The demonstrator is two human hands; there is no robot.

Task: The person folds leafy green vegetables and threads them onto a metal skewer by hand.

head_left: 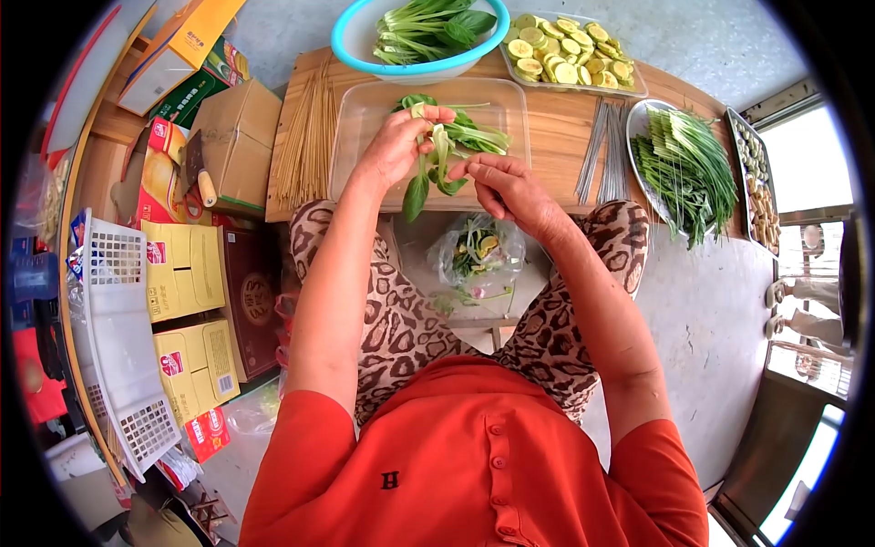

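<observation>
My left hand (401,144) is closed on a small bunch of leafy greens (441,148) with pale stalks and hanging leaves. It is held over a clear plastic tray (351,118) on the wooden table. My right hand (510,189) is closed in a pinch, its fingertips at the right side of the pale stalks. Whatever lies between those fingertips is too small to make out. More loose greens (483,137) lie in the tray behind my hands.
Bamboo skewers (308,137) lie left of the tray; metal skewers (602,150) lie to its right. Behind are a blue-rimmed bowl (342,36) of greens and a tray of sliced zucchini (570,55). Chives (684,164) fill a plate at right. A plastic bag (478,251) sits below the table edge.
</observation>
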